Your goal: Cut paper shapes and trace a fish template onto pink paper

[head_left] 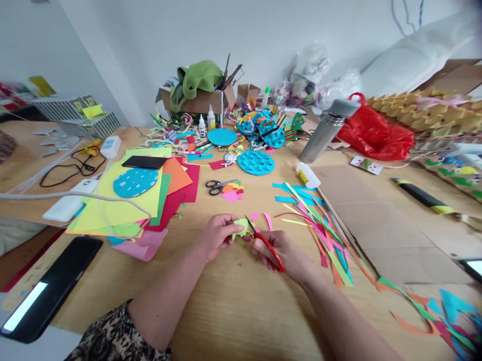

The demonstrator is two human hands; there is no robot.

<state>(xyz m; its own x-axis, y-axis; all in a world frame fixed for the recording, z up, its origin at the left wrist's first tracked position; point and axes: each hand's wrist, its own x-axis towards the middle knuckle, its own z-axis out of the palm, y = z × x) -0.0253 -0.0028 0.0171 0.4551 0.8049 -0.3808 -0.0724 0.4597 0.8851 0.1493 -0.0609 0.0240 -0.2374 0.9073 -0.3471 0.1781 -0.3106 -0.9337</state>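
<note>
Between thumb and fingers my left hand point(219, 235) pinches a small piece of light green paper point(242, 229). My right hand point(284, 254) is closed around red-handled scissors point(269, 250), whose blades lie at the right edge of that paper. Pink paper scraps point(266, 220) rest on the table just beyond the scissors. Farther off are black-handled scissors point(216, 187) beside a little pile of cut pink, orange and yellow paper pieces point(231, 193). Long coloured paper strips point(322, 230) spread to the right of my right hand.
Coloured paper sheets point(145, 219) stack on the left, with a dark phone point(144, 162) and blue paper circle point(135, 183) on top. A large phone point(49, 289) lies nearer. At right are a cardboard sheet point(366, 221), steel bottle point(325, 133), glue bottle point(307, 175) and black-yellow cutter point(424, 196).
</note>
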